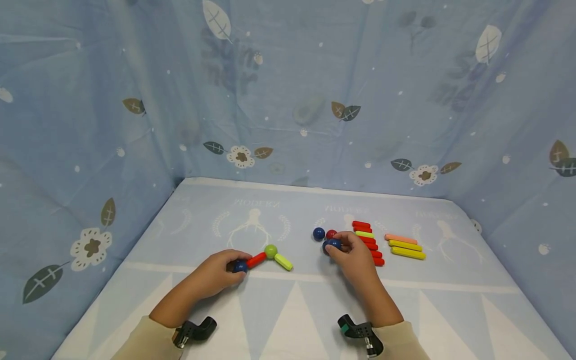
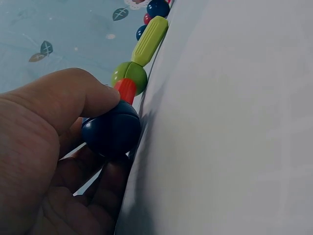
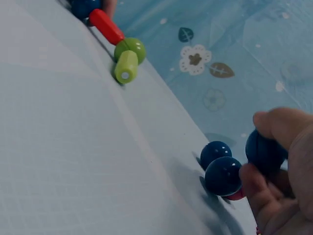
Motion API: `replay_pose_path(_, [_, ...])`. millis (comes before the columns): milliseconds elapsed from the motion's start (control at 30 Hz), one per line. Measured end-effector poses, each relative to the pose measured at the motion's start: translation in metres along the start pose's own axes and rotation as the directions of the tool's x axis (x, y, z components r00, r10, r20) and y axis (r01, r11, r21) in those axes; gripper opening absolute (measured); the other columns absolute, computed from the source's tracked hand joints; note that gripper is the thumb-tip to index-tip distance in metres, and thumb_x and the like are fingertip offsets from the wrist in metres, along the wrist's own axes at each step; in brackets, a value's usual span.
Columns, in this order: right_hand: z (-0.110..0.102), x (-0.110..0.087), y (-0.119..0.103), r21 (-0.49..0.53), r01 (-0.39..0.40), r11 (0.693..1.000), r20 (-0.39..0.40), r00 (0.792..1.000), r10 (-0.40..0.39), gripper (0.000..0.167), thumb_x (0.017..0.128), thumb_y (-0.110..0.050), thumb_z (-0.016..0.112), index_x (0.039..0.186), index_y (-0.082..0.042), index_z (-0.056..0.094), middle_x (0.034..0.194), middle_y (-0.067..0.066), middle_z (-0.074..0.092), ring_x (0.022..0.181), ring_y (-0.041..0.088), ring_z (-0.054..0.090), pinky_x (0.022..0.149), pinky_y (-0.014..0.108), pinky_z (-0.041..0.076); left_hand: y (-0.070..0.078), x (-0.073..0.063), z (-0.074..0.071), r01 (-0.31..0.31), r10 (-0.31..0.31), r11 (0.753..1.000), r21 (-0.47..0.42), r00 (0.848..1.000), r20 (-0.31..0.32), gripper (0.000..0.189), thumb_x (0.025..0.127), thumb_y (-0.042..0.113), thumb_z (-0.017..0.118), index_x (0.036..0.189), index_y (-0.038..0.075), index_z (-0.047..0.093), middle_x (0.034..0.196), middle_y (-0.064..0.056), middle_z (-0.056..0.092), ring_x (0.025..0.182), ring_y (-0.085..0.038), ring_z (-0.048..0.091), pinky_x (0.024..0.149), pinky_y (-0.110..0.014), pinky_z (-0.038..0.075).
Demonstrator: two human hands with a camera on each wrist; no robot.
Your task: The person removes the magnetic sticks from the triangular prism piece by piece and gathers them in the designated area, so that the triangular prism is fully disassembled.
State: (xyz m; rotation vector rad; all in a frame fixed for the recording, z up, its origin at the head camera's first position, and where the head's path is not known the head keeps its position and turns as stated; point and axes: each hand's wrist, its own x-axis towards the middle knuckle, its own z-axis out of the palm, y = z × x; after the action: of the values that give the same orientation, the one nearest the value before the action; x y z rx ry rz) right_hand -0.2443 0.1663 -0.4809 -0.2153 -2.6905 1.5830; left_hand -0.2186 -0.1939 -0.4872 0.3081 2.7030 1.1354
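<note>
My left hand (image 1: 215, 272) grips a dark blue ball (image 2: 111, 129) between thumb and fingers. From that ball a red rod (image 1: 256, 260) leads to a green ball (image 1: 271, 251), and a yellow-green rod (image 1: 283, 262) sticks out from its other side, making a bent chain. With thumb and fingertips, my right hand (image 1: 358, 260) pinches another dark blue ball (image 3: 264, 151). Close by its fingers sits a second blue ball (image 3: 223, 176); whether the two touch I cannot tell. Behind these are one more blue ball (image 1: 318, 234) and a red ball (image 1: 331, 234), partly hidden in the right wrist view.
Right of the right hand lies a column of red rods (image 1: 369, 240) with a yellow-green rod (image 1: 364, 234) among them. Farther right are an orange rod (image 1: 401, 238) and yellow rods (image 1: 407, 253). A patterned cloth covers the table (image 1: 288, 305); blue curtains (image 1: 288, 90) enclose it.
</note>
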Motion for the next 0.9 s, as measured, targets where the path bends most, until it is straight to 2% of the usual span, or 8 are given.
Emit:
replay_pose_path(300, [-0.003, 0.005, 0.008, -0.017, -0.091, 0.996, 0.014, 0.996, 0.091, 0.038, 0.095, -0.032, 0.079, 0.128, -0.02, 0.065, 0.133, 0.01, 0.062, 0.115, 0.029, 0.063, 0.089, 0.035, 0.06, 0.001, -0.001, -0.001, -0.007, 0.007, 1.0, -0.006, 1.0, 0.004, 0.041, 0.093, 0.019, 0.079, 0.132, 0.027, 0.071, 0.138, -0.001, 0.065, 0.129, -0.022, 0.058, 0.11, -0.054, 0.047])
replay_pose_path(667, [-0.003, 0.006, 0.015, -0.059, -0.08, 0.995, 0.012, 0.997, 0.08, 0.038, 0.095, -0.032, 0.079, 0.13, -0.023, 0.068, 0.134, 0.01, 0.063, 0.116, 0.028, 0.065, 0.086, 0.035, 0.062, 0.002, 0.0, 0.001, 0.016, -0.016, 1.0, 0.009, 1.0, 0.002, 0.042, 0.093, 0.017, 0.078, 0.133, 0.028, 0.071, 0.139, 0.0, 0.064, 0.131, -0.023, 0.057, 0.111, -0.055, 0.046])
replay_pose_path(900, [-0.002, 0.005, 0.016, -0.146, -0.059, 0.987, -0.013, 0.998, 0.057, 0.042, 0.096, -0.03, 0.078, 0.136, -0.022, 0.068, 0.131, 0.01, 0.067, 0.116, 0.029, 0.063, 0.091, 0.039, 0.061, 0.002, -0.001, 0.0, 0.006, -0.006, 1.0, 0.005, 1.0, 0.002, 0.041, 0.092, 0.017, 0.079, 0.131, 0.028, 0.071, 0.137, 0.001, 0.065, 0.127, -0.022, 0.058, 0.11, -0.054, 0.047])
